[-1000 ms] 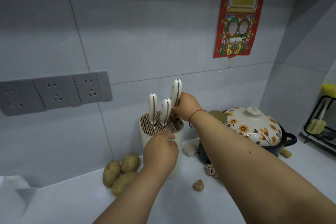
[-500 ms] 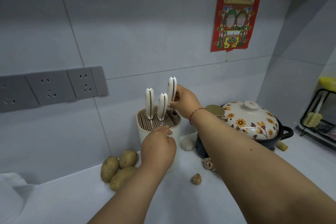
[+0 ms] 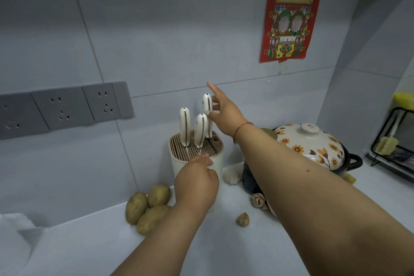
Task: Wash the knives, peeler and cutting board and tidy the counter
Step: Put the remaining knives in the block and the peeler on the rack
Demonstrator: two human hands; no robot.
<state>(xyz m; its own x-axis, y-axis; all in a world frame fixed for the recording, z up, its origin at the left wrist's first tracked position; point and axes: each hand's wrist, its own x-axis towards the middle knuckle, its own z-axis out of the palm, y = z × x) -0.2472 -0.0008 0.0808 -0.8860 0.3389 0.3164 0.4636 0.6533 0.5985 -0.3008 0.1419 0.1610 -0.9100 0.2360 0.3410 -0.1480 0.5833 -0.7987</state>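
Observation:
A cream knife block [image 3: 175, 164] stands on the white counter against the wall. Three white-handled knives stick up out of its slotted top: a left one [image 3: 184, 123], a middle one [image 3: 201, 129] and the tallest one [image 3: 207, 102] at the back right. My left hand [image 3: 197, 184] grips the block's front rim. Beside the tallest handle, my right hand [image 3: 226, 114] has its fingers spread and straight, with only the thumb and a fingertip touching the handle.
Three potatoes [image 3: 147, 206] lie left of the block. Garlic pieces [image 3: 243, 219] lie to its right, next to a flowered clay pot [image 3: 309, 143]. A black wire rack [image 3: 394, 141] stands at far right. Grey wall sockets [image 3: 62, 107] sit at left.
My right hand has let go of the tallest knife handle and spread its fingers. That knife now sits deeper in the block. My left hand stays on the rim.

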